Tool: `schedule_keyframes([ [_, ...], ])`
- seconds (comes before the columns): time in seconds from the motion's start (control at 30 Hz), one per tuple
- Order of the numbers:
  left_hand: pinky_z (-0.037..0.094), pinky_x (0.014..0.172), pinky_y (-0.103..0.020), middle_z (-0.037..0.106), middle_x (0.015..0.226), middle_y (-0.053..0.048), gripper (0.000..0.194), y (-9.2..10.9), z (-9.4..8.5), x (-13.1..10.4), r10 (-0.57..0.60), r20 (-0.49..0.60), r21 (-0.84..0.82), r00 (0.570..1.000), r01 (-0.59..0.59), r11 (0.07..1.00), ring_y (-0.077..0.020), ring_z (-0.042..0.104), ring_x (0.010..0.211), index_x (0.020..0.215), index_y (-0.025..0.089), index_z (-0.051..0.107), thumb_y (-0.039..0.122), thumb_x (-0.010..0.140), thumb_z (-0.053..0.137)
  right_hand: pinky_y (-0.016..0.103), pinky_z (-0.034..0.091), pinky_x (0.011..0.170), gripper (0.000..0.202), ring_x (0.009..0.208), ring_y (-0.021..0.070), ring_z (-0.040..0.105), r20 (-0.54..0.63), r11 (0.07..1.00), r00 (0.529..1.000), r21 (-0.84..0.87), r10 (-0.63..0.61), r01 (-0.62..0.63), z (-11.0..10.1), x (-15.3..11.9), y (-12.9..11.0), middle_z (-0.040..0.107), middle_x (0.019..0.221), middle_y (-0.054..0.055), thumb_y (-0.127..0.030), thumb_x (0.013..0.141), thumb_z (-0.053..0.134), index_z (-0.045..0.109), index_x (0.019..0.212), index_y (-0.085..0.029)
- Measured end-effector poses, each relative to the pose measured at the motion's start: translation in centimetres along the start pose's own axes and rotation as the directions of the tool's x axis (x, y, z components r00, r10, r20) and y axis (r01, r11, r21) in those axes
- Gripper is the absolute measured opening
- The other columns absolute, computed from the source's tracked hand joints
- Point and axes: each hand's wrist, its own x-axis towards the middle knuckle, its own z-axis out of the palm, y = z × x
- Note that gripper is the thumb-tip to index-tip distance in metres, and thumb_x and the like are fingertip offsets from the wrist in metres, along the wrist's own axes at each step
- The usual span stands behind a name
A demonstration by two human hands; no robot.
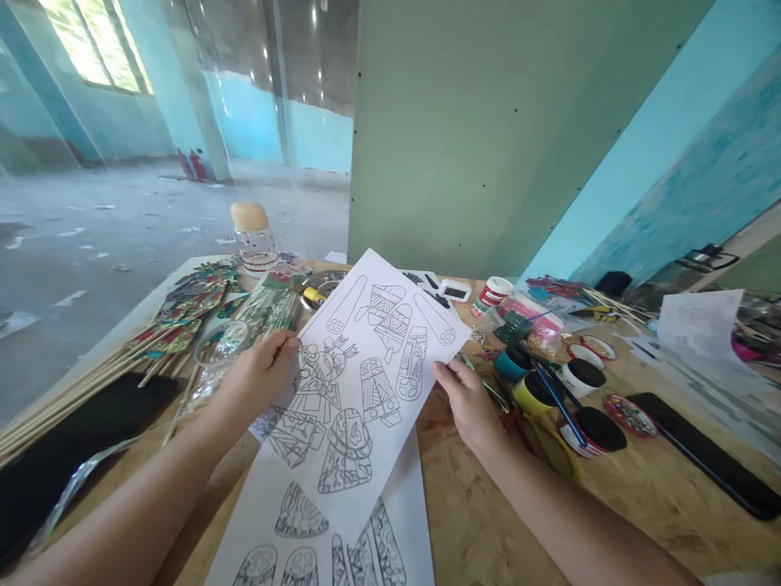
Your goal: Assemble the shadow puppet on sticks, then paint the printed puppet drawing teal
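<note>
A white sheet of paper (390, 431) printed with black line drawings is tilted above the table, held at both side edges. My left hand (272, 365) pinches its left edge, thumb on top. At the right edge, my right hand (467, 399) grips it between thumb and fingers. Beneath lies a second printed sheet (408, 488), partly covered, with more patterned shapes showing near the bottom of the view. Several paint jars, including a yellow one (528, 396), stand just right of my right hand.
Wooden sticks with decorated tops (189, 313) lie at left beside a black item (103, 415). A clear bottle (253, 240) stands at the back left. On the right are a paintbrush (565, 407), a dish of beads (630, 413) and a long black object (708, 456). A green board (488, 146) rises behind.
</note>
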Motion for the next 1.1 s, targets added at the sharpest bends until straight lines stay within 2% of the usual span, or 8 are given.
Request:
schedule_keyframes([
  [0.13,0.040,0.067,-0.031,0.068,0.083,-0.001,0.038,0.5,-0.2,-0.2,-0.011,0.015,0.014,1.000,0.011,1.000,-0.0207,0.061,0.077,0.095,0.026,0.060,0.054,0.091,0.035,0.044,0.050,0.094,0.034,0.106,0.0306,0.066,-0.021,0.999,0.999,0.026,0.031,-0.030,-0.1,0.3,0.2,0.076,0.109,0.006,-0.052,0.085,0.067,0.074,0.105,-0.026],
  [0.33,0.040,0.068,-0.031,0.070,0.085,-0.002,0.037,0.8,-0.3,-0.2,-0.016,0.030,0.026,0.999,0.015,1.000,-0.0216,0.063,0.080,0.094,0.025,0.063,0.053,0.089,0.039,0.043,0.052,0.091,0.036,0.107,0.0306,0.066,-0.026,0.998,0.999,0.047,0.044,-0.043,-0.2,0.5,0.4,0.075,0.113,0.006,-0.052,0.084,0.067,0.073,0.109,-0.025],
  [0.57,0.039,0.064,-0.030,0.068,0.076,-0.001,0.035,0.8,-0.2,-0.3,0.021,0.030,0.018,0.999,-0.022,1.000,-0.0188,0.060,0.070,0.090,0.024,0.063,0.051,0.089,0.040,0.044,0.050,0.095,0.033,0.107,0.0299,0.066,-0.049,0.999,0.999,0.038,0.018,-0.016,0.0,0.5,-0.1,0.075,0.111,0.005,-0.051,0.084,0.067,0.073,0.106,-0.027],
  [0.7,0.039,0.064,-0.031,0.068,0.077,-0.002,0.037,1.1,-0.3,-0.6,0.030,0.028,0.008,0.999,-0.030,1.000,-0.0189,0.059,0.071,0.090,0.024,0.064,0.053,0.089,0.041,0.045,0.053,0.087,0.033,0.096,0.0302,0.067,-0.046,0.999,0.999,0.032,0.013,-0.011,-0.1,0.5,-0.1,0.077,0.101,0.007,-0.052,0.083,0.067,0.074,0.100,-0.025],
  [0.8,0.037,0.064,-0.031,0.065,0.075,-0.002,0.035,1.4,-0.5,-0.7,0.035,0.025,0.009,0.999,-0.035,0.999,-0.0187,0.057,0.071,0.088,0.023,0.062,0.051,0.090,0.041,0.045,0.053,0.085,0.035,0.095,0.0302,0.067,-0.048,1.000,0.999,0.029,0.010,-0.009,-0.1,0.6,0.3,0.076,0.096,0.006,-0.053,0.083,0.066,0.074,0.103,-0.026],
  [0.93,0.036,0.063,-0.031,0.064,0.074,-0.002,0.032,1.8,-0.7,-0.9,0.039,0.034,0.007,0.999,-0.039,0.999,-0.0180,0.055,0.070,0.081,0.023,0.060,0.047,0.090,0.041,0.046,0.051,0.089,0.038,0.101,0.0310,0.065,-0.063,1.000,0.998,0.028,0.001,0.000,-0.2,0.8,0.8,0.076,0.097,0.007,-0.052,0.083,0.067,0.073,0.108,-0.025],
  [1.1,0.034,0.060,-0.031,0.061,0.069,-0.001,0.033,1.7,-0.7,-1.1,0.038,0.032,-0.007,0.999,-0.037,0.999,-0.0170,0.053,0.065,0.078,0.024,0.058,0.049,0.092,0.041,0.046,0.049,0.093,0.035,0.106,0.0311,0.064,-0.079,0.999,0.997,0.041,-0.010,0.013,-0.3,0.9,0.9,0.075,0.104,0.006,-0.051,0.083,0.069,0.073,0.106,-0.024],
])
